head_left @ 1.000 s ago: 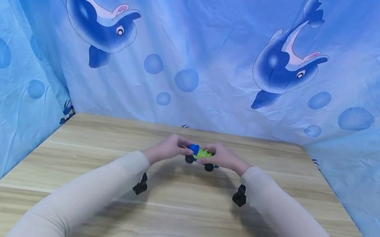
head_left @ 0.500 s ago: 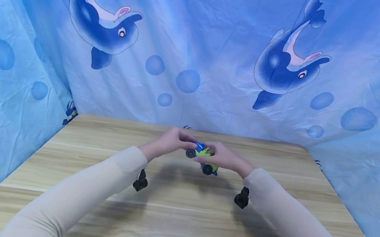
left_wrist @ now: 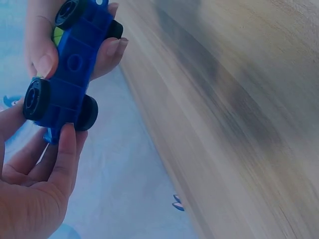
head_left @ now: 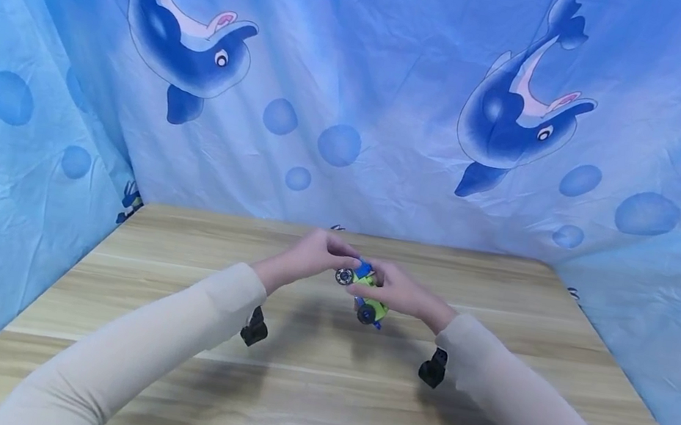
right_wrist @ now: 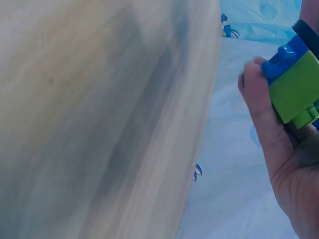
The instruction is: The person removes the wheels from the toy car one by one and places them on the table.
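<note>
Blue dolphin-printed cloth (head_left: pixel 395 203) hangs behind the pale wood-grain table (head_left: pixel 322 410). Above this table, one blue-and-green plastic toy car (left_wrist: pixel 70 82) is held tilted: left hand (head_left: pixel 314 253) pinches its end, right hand (head_left: pixel 398 288) grasps its sides, probably for steadiness.

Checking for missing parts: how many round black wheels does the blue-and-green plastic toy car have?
4, in the left wrist view: two wheels beside the left hand, two at the opposite end.
</note>
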### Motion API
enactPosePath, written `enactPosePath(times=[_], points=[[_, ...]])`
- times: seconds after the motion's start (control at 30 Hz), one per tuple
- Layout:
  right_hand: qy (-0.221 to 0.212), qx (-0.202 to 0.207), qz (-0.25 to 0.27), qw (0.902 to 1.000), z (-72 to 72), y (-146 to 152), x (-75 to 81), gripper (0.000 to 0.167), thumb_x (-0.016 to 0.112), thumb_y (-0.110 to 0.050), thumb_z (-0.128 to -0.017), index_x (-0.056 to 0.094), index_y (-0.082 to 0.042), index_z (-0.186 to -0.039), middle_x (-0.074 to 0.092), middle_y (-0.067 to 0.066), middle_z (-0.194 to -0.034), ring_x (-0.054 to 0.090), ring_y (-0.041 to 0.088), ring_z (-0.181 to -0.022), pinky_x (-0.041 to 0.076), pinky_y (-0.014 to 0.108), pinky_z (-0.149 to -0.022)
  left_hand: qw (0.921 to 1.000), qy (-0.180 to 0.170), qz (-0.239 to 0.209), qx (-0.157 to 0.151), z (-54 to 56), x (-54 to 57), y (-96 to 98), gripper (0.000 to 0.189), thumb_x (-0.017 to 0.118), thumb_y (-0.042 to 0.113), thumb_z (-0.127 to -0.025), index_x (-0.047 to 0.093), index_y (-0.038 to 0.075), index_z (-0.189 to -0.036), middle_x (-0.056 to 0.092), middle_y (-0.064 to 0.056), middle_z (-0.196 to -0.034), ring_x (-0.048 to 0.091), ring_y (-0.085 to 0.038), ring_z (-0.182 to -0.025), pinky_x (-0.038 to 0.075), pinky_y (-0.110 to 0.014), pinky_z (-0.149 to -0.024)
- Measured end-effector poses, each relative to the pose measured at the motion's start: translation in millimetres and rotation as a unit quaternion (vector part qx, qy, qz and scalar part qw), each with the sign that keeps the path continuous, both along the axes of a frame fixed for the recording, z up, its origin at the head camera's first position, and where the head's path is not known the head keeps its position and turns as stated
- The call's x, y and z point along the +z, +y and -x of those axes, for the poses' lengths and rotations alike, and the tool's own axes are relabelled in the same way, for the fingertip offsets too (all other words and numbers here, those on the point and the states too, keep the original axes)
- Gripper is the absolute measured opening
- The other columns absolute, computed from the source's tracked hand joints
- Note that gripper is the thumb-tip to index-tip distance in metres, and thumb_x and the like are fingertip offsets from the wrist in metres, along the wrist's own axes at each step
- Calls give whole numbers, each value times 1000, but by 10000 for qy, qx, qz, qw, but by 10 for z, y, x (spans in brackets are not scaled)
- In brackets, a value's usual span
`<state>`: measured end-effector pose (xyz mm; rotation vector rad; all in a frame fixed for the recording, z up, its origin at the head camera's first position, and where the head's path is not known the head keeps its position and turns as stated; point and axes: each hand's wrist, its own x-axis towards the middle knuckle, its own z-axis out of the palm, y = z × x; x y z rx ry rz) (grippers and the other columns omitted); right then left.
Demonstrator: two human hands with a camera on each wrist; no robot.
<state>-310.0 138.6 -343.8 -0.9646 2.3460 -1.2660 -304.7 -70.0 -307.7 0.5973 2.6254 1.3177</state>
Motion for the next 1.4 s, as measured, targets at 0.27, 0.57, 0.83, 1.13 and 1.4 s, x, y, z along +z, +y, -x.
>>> enactPosePath(times=[0.27,0.57,0.83,1.13,1.4], points=[[-413,-383,659,9962,-22,3,-62,41,59,-29,-98,50,-8,-132,73,16,-89,72,27,-78,60,38,-71,9983,74,-584,-14,-11,-20,-54,37,61,32,-96,65,9,-124,68,-7,-118,64,-21,-108,52,-39,-97],[-672,-1069,1177,9850,-30,-4,-90,48,62,-38,-95,49,-8,-130,74,15,-92,73,26,-82,61,38,-74,9917,291,-1149,500,-98,-129,-103,36,56,33,-99,60,3,-118,66,-12,-109,64,-29,-102,55,-37,-92],[-834,-1312,1537,9758,-49,-57,-164,48,63,-38,-94,49,-10,-131,72,16,-91,72,25,-81,61,38,-74,9950,119,-991,-46,-213,-185,-69,37,49,35,-102,60,1,-111,67,-16,-97,66,-27,-90,57,-41,-86],[-812,-1104,1703,9758,-123,-110,-198,38,58,-36,-97,53,-9,-123,68,10,-80,66,20,-67,58,43,-54,9975,248,-660,52,-220,-147,19,33,50,38,-101,60,8,-94,64,-6,-81,62,-17,-77,57,-30,-76],[-860,-1037,1858,9733,-166,-98,-242,34,56,-34,-99,50,-11,-123,67,13,-79,63,28,-64,56,47,-46,9980,364,-519,87,-216,-151,63,34,51,36,-101,60,4,-89,63,-5,-76,63,-15,-72,58,-30,-74]])
